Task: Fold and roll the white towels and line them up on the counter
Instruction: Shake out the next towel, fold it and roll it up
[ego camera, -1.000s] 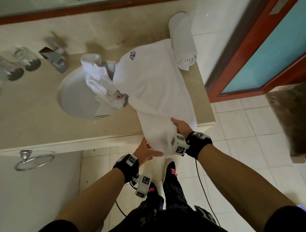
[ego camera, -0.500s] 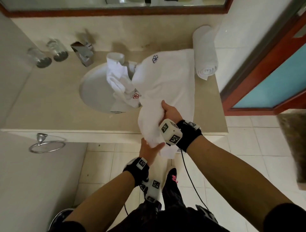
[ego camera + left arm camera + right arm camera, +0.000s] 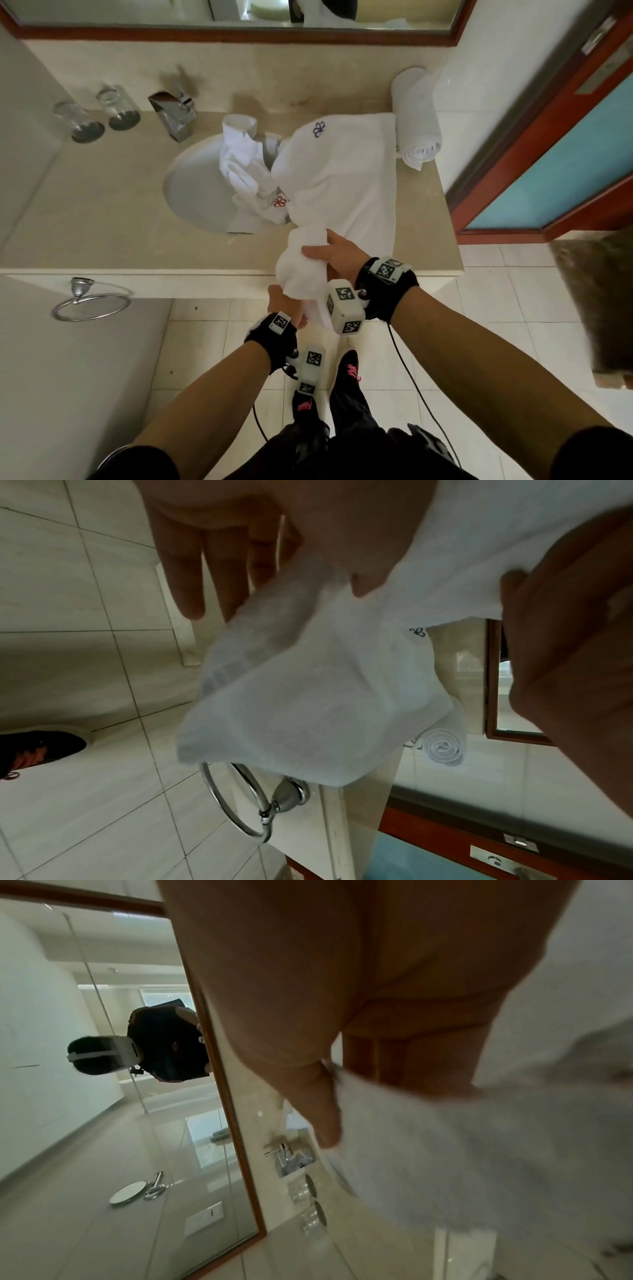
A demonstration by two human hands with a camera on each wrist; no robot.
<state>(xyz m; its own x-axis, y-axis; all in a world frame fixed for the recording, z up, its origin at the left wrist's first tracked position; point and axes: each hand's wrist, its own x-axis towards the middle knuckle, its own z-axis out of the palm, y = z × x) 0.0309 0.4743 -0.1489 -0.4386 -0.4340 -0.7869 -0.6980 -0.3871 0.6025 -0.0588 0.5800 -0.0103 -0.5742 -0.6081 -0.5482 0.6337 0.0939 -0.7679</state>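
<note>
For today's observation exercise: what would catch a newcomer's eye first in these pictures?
First, the big white towel spread over the counter, its near end bunched in the right hand and left hand. Then the rolled towel at the counter's far right, and the crumpled towel in the sink.

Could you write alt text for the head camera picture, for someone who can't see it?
Two hands, left hand and right hand, grip a bunched white towel at a bathroom counter edge. A rolled towel lies at the counter's right end; a crumpled towel sits in the sink.
</note>
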